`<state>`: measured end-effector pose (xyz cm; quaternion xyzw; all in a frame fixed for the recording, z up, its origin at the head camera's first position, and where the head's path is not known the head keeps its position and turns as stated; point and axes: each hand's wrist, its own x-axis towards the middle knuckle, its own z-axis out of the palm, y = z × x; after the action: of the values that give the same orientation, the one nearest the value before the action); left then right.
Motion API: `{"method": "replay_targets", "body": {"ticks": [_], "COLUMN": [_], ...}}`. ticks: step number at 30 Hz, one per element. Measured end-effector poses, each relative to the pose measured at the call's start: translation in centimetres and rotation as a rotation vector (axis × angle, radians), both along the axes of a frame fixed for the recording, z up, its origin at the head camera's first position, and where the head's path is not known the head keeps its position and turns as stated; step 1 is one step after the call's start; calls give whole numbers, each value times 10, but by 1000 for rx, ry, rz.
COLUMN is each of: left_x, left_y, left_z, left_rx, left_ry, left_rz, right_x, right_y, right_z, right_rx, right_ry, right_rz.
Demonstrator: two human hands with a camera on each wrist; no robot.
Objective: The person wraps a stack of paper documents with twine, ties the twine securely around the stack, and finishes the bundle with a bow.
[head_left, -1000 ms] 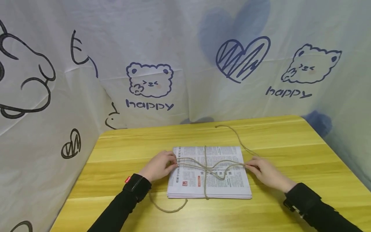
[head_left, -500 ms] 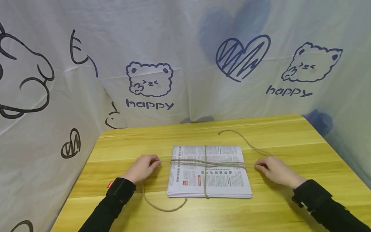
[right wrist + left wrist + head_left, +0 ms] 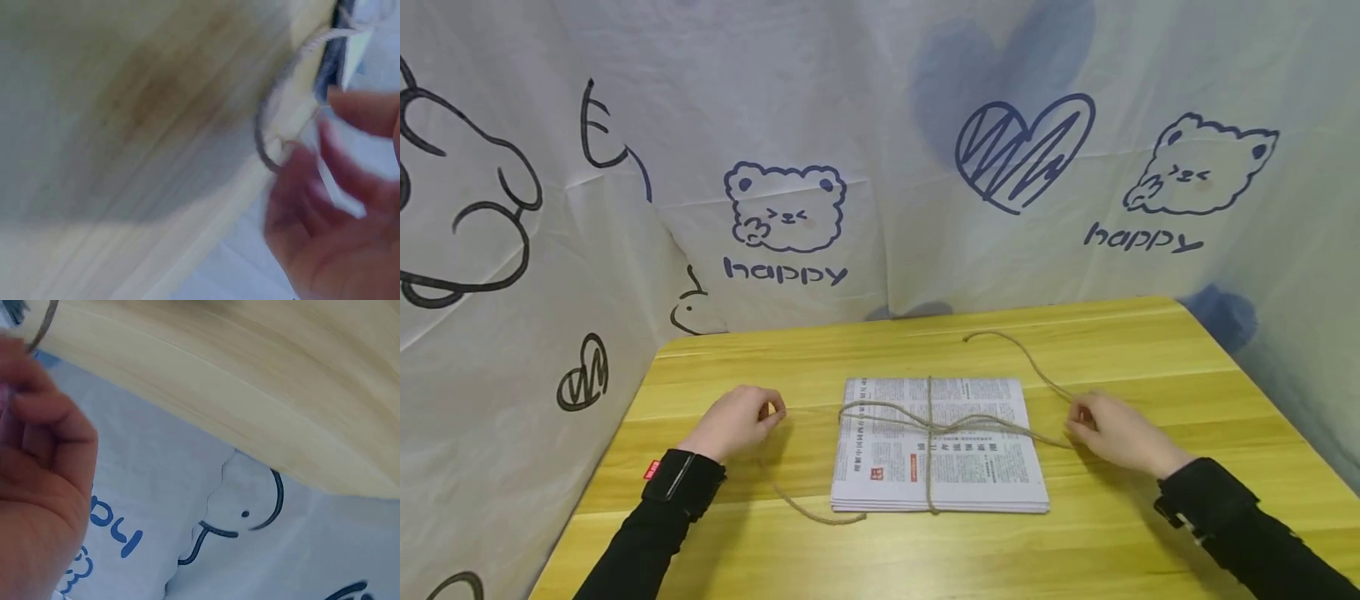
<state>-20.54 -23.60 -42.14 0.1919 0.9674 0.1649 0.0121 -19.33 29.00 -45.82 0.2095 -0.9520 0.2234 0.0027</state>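
A white cloth (image 3: 880,100) fills the back and the sides, and there on its far face are bear faces (image 3: 786,208), a big scribbled heart (image 3: 1024,154) and the word "happy" written twice in blue! Below it runs the yellow wood-grained counter (image 3: 797,358), and right in the middle of it, flat and squared off, sits the stack of newspapers (image 3: 958,471), print side up. In from the near corners come two black sleeves (image 3: 632,542), one on either flank. Look at the left hand (image 3: 737,423), well out beside the stack, fingertips curled and pinching the twine (image 3: 930,428), a loose length dropping from it to the counter. Over to the right hand (image 3: 1116,433), just off the stack's other side: fingers loosely bent, and the wrist view, blurred as it is, has the thumb standing apart from them, the twine curving right by the fingers; whether it touches them, I can't tell. Black wristbands (image 3: 685,483) on both arms. One strand goes front to back over the papers, and slack strands cross it sideways near the centre. And on the left band, a tiny red tag (image 3: 652,470)!
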Motion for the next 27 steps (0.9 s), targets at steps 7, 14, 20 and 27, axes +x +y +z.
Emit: {"method": "replay_targets", "body": {"ticks": [7,14,20,27], "left_x": [4,0,-4,-10], "left_y": [3,12,19,18], "left_z": [6,2,14,31], "left_rx": [290,622,888,1234], "left_ry": [-123,-36,-116,-183], "left_rz": [85,188,136,176], "right_x": [-15,-25,-30,-34], "right_y": [-3,-6,-14,-19], "right_z": [-6,-9,10,31], "right_rx": [48,-15,-330,-905], "right_ry": [64,80,183,127], "right_rz": [-141,-122,-106,-51]}}
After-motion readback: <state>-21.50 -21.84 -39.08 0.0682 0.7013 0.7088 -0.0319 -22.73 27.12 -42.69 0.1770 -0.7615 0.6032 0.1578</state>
